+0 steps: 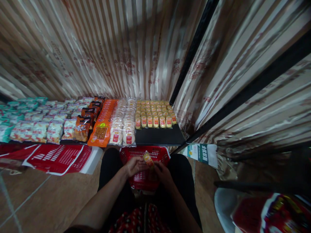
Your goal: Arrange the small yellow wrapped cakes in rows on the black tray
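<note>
A small yellow snack packet [148, 159] with a red label is held tilted between my two hands, above a red plastic basket [160, 152] between my knees. My left hand [135, 166] has its fingers curled at the packet's left side. My right hand [164, 173] grips its lower right end; some of those fingers are hidden. Ahead, rows of similar small yellow packets [155, 122] stand at the right part of a black shelf [157, 136].
Left along the shelf lie clear packs of round white crackers [128, 136], orange bags [100, 132], brown bags [82, 127], white bags [54, 131] and green packets [5, 131]. Black metal posts [194, 51] and striped curtain [136, 48] enclose it. A pale tub [224, 207] stands lower right.
</note>
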